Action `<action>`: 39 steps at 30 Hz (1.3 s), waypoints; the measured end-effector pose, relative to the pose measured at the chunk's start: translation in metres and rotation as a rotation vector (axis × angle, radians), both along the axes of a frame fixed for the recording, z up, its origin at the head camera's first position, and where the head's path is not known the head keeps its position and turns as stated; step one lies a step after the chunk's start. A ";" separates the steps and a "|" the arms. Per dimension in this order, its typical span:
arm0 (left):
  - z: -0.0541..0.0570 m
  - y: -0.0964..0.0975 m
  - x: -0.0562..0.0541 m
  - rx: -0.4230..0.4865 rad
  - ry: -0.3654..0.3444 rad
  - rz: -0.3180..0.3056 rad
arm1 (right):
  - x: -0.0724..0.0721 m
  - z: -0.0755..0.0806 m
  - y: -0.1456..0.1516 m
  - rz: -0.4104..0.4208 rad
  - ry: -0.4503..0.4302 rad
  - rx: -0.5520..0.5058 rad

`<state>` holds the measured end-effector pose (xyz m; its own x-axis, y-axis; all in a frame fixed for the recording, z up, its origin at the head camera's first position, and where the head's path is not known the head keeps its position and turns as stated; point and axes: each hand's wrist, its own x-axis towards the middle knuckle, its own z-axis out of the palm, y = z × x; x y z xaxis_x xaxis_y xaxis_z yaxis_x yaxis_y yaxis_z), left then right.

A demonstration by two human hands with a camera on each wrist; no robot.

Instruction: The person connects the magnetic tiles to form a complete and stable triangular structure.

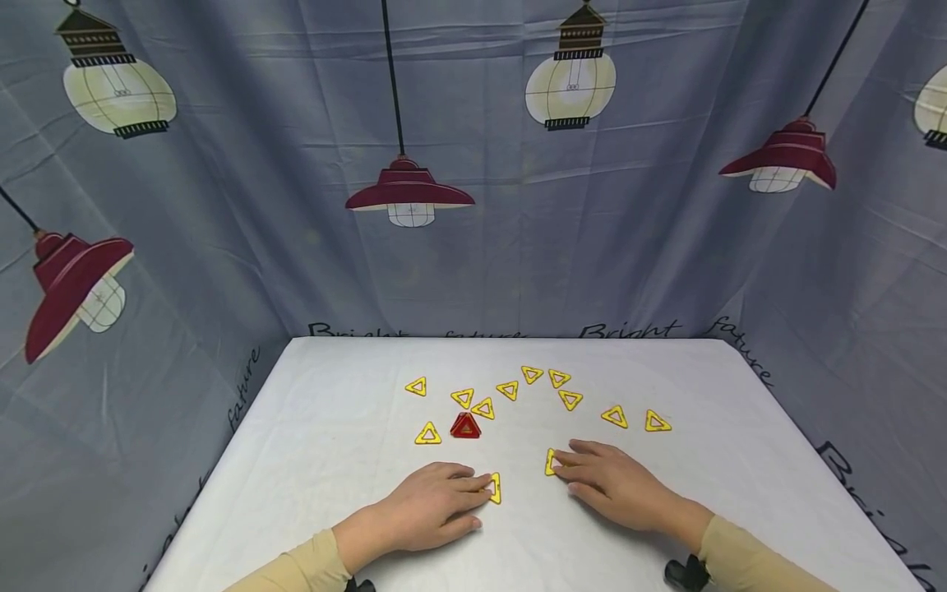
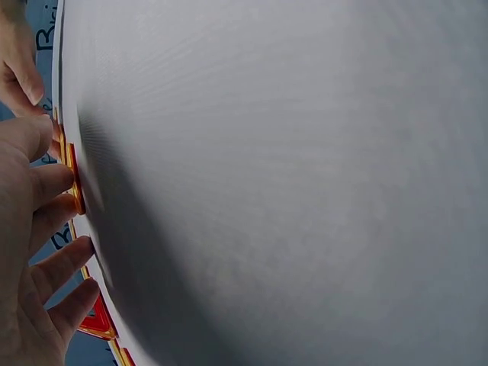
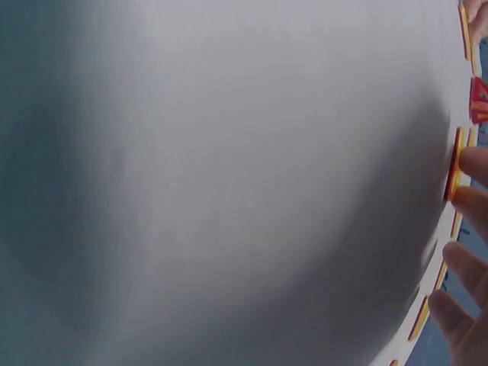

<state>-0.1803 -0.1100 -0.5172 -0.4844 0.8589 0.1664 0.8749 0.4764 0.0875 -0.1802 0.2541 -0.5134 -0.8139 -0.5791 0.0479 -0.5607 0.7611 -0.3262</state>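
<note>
My left hand reaches over the front of the table, fingers extended, fingertips on a yellow hollow plastic triangle. In the left wrist view two fingers meet this triangle while the others spread apart. Further right, my right hand touches a second yellow triangle with its fingertips, which cover part of it. The right wrist view shows that triangle lying at two fingertips. Beyond the left hand lies a red triangle piece, apart from both hands.
Several more yellow triangles lie scattered across the far half of the white table, among them one at the left and one at the right. A grey-blue curtain printed with lamps hangs behind and at both sides.
</note>
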 end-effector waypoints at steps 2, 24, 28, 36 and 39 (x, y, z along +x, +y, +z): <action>0.000 0.000 0.000 0.004 0.002 -0.002 | 0.002 0.000 -0.002 0.034 -0.001 -0.002; 0.000 0.000 -0.001 0.002 -0.032 0.001 | 0.013 0.000 -0.037 -0.063 -0.061 -0.073; 0.000 0.000 -0.002 0.003 -0.050 0.004 | 0.010 -0.002 -0.044 -0.114 -0.028 -0.041; 0.001 0.000 -0.001 0.003 -0.053 0.006 | 0.008 -0.007 -0.050 -0.135 0.068 -0.034; 0.001 0.000 -0.001 0.006 -0.047 0.004 | 0.008 -0.008 -0.052 -0.147 0.080 -0.034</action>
